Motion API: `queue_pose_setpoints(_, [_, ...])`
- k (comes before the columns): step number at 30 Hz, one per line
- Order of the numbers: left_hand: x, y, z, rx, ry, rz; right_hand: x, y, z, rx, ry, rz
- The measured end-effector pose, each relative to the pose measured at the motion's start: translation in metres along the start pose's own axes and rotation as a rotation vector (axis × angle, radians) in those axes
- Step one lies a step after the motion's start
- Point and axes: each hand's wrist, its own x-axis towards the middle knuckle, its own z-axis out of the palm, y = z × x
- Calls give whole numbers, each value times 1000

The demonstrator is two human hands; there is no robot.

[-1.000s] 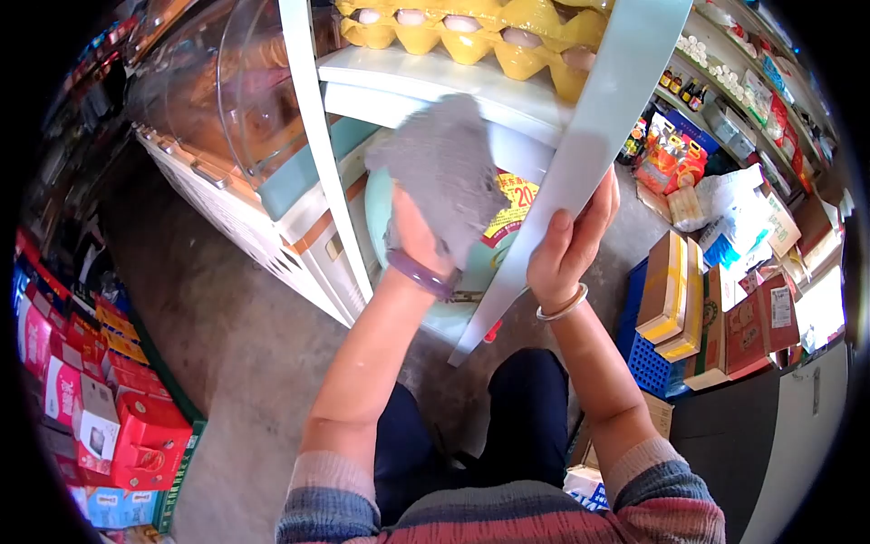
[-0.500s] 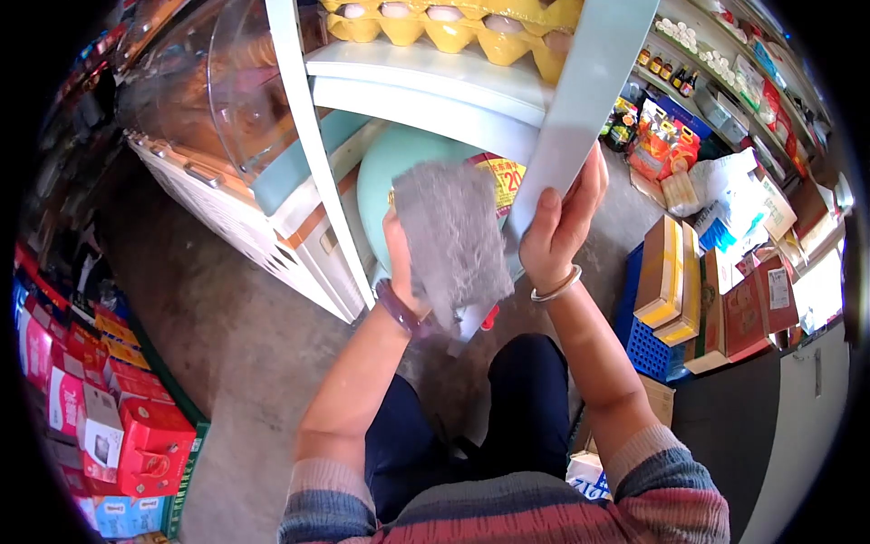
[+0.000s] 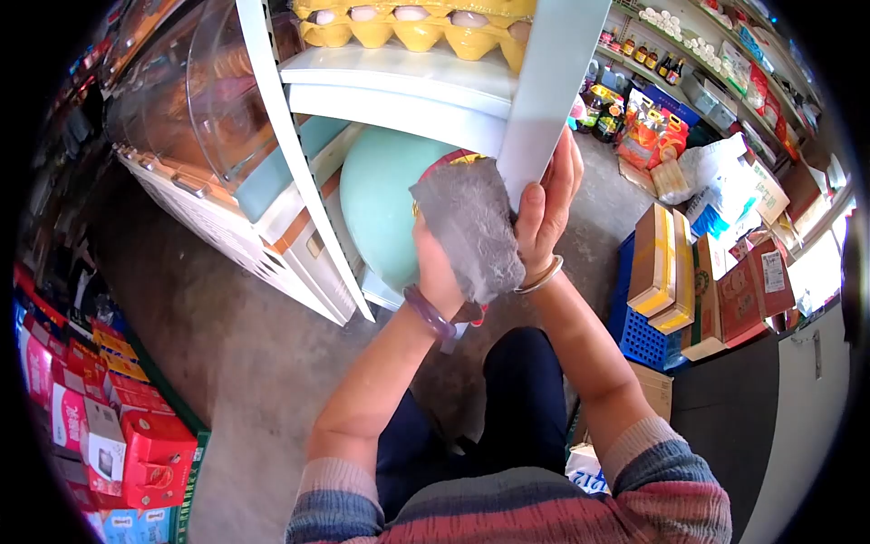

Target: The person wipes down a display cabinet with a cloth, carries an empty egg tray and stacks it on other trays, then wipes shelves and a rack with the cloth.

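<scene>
A grey cloth (image 3: 473, 231) is in my left hand (image 3: 437, 267), hanging over the palm and hiding most of the fingers. My right hand (image 3: 549, 204) grips the pale shelf post (image 3: 553, 82), with its thumb in front and its fingers along the outer side. The cloth lies close to the lower part of the post; whether they touch I cannot tell. Above both hands is a white shelf board (image 3: 399, 77) bearing yellow egg trays (image 3: 408, 32) with eggs. Under that board, behind the cloth, stands a large rounded mint-green object (image 3: 381, 195), partly hidden.
On the left is a display case (image 3: 208, 118) with clear curved covers. Red gift boxes (image 3: 159, 458) are stacked at the lower left. To the right, cardboard boxes (image 3: 652, 263) stand by a blue crate (image 3: 639, 340). Stocked shelves (image 3: 689, 50) line the back right.
My left hand and the cloth have moved right and slightly down, closer to the post. My right hand stays on the post. The view has shifted a little.
</scene>
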Motion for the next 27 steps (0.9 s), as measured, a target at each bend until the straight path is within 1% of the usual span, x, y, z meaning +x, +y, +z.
queue_pose_setpoints(1, [3, -1, 5, -1, 70, 46, -1, 3, 2, 28, 8, 9])
queue_pose_setpoints(3, [13, 3, -8, 275, 10, 68, -4, 6, 4, 83, 24, 36])
queue_pose_setpoints(5, [18, 2, -12, 702, 9, 213, -5, 8, 6, 107, 47, 24])
queue_pose_setpoints(7, [19, 9, 14, 1273, 64, 494, -4, 6, 6, 117, 42, 28])
queue_pose_setpoints(8, [21, 11, 20, 1237, 85, 524, -3, 5, 6, 139, 53, 25])
queue_pose_setpoints(11, [34, 18, 36, 1188, 132, 626, -5, 3, 4, 77, 45, 56])
queue_pose_setpoints(12, [39, 18, 44, 1207, 133, 660, -2, 2, 3, 35, 44, -12])
queue_pose_setpoints(13, [41, 18, 49, 1226, 138, 691, -2, 3, 2, 23, 29, -19])
queue_pose_setpoints(14, [37, 24, 50, 1486, 23, 741, -3, 3, 1, 12, 14, -26])
queue_pose_setpoints(15, [32, 21, 46, 1134, 59, 585, -3, 4, 0, 5, 0, -36])
queue_pose_setpoints(16, [26, 16, 34, 785, 88, 429, -5, 2, -2, 90, -3, 26])
queue_pose_setpoints(17, [19, 13, 21, 438, 112, 270, -4, 0, -5, 92, -38, 31])
queue_pose_setpoints(20, [-12, 4, -8, 923, 226, 253, 3, -8, -18, 69, -124, 49])
queue_pose_setpoints(23, [-41, 9, -26, 2172, -12, -54, 0, -15, -44, -55, -237, -15])
queue_pose_setpoints(24, [-51, 10, -43, 1969, -8, -78, -7, -28, -61, -55, -291, 36])
queue_pose_setpoints(25, [-58, 11, -53, 1770, -16, -86, -32, -26, -75, -35, -311, -30])
queue_pose_setpoints(26, [-62, 16, -32, 1381, 4, -67, -46, -32, -85, 1, -384, -185])
queue_pose_setpoints(27, [-66, 20, -4, 987, -5, -46, -61, -48, -91, 116, -469, -54])
